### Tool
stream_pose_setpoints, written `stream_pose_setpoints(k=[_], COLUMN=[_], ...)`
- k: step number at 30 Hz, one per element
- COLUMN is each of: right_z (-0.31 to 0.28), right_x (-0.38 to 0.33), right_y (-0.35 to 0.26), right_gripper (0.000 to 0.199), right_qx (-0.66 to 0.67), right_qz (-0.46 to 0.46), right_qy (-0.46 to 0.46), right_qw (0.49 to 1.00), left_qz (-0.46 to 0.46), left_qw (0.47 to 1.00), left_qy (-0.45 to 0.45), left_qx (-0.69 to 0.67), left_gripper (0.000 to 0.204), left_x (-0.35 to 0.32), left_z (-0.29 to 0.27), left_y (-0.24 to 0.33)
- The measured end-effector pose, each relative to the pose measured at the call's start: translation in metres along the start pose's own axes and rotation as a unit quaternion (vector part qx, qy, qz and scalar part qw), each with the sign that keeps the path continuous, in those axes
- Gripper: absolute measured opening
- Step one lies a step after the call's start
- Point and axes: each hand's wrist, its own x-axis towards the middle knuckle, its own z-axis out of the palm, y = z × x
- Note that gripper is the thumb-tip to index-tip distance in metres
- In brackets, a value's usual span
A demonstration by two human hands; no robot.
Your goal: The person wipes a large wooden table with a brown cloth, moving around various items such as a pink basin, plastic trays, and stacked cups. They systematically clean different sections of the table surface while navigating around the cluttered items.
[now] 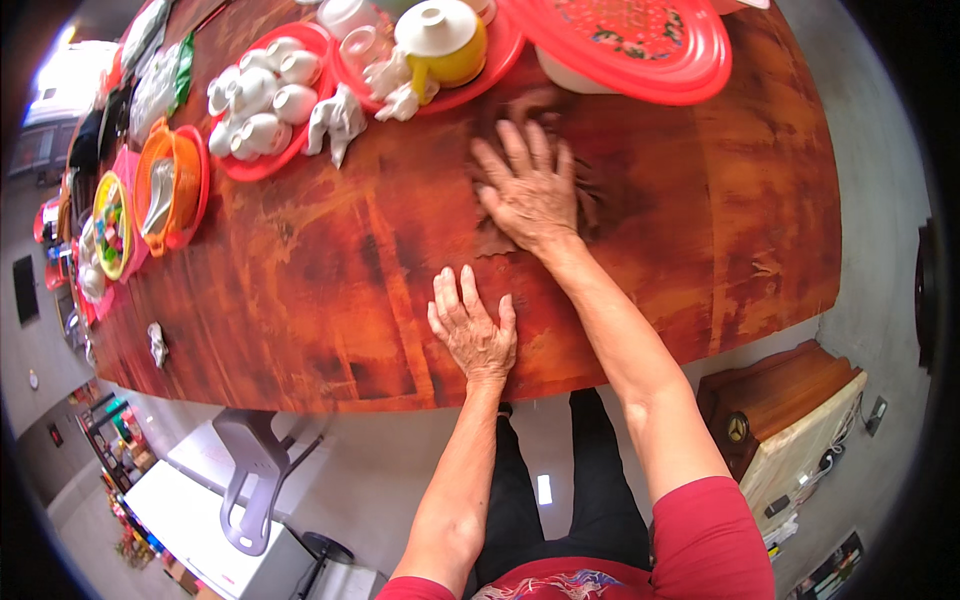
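Note:
My right hand (530, 192) lies flat with fingers spread on a crumpled brown cloth (590, 205), pressing it against the reddish-brown wooden table (330, 270). The hand and the cloth are slightly blurred, and the palm hides the cloth's middle. Closer to the table's front edge, my left hand (474, 332) rests palm down on the bare wood, fingers stretched out, holding nothing.
Along the far side are a red tray of white cups (262, 95), a yellow teapot (450, 50) and a red patterned tray (640, 45). An orange basket (170, 185) stands left, near a crumpled tissue (157, 345). Below the table are a grey chair (250, 470) and a wooden cabinet (770, 400).

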Motion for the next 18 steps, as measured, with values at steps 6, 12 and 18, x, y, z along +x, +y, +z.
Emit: stream_pose_setpoints(k=[6, 12, 18], right_z=[0.018, -0.006, 0.01], right_x=[-0.01, -0.052, -0.032], right_y=[-0.073, -0.049, -0.05], right_gripper=[0.051, 0.051, 0.059], right_qx=[0.085, 0.028, -0.124], right_qz=[-0.201, -0.139, 0.11], right_qy=[-0.032, -0.059, -0.024], right_qw=[0.975, 0.988, 0.986], left_qz=[-0.008, -0.071, -0.167], left_qw=[0.977, 0.982, 0.966], left_qy=[0.073, 0.132, 0.165], left_qx=[-0.198, -0.112, 0.109], left_gripper=[0.053, 0.04, 0.048], left_x=[-0.003, -0.007, -0.015], left_z=[-0.003, -0.046, -0.084], left_y=[-0.011, -0.1, -0.24])
